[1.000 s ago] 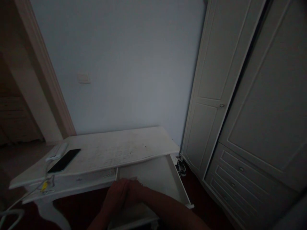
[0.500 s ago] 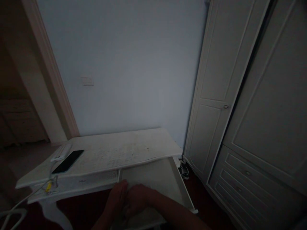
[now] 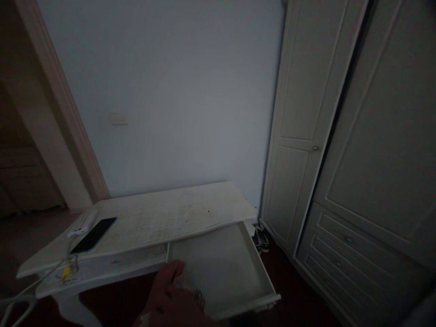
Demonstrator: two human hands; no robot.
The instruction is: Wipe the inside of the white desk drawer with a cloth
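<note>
A white drawer (image 3: 225, 268) is pulled out from the right half of a worn white desk (image 3: 184, 209). Its grey inside shows at the right, while its near left corner is hidden behind my hands. My left hand (image 3: 163, 284) is closed at the drawer's left side. Close against it, lower down, is my right hand (image 3: 180, 309), fingers bent and dim. A small pale, thin piece (image 3: 179, 279) shows between the two hands; its kind cannot be made out. Something small and metallic-looking (image 3: 198, 297) appears at the right hand's edge.
On the desk's left lie a black phone (image 3: 93, 235) and a white power strip (image 3: 82, 222), with a cable (image 3: 44, 274) hanging down. A yellow tag (image 3: 66, 272) is by the desk's front. Shoes (image 3: 261, 240) rest on the floor before a tall wardrobe (image 3: 293, 181).
My right hand and forearm have drawn down and back toward me, uncovering more of the drawer's inside and front edge. My left hand stays by the drawer's left side. The view shifts slightly.
</note>
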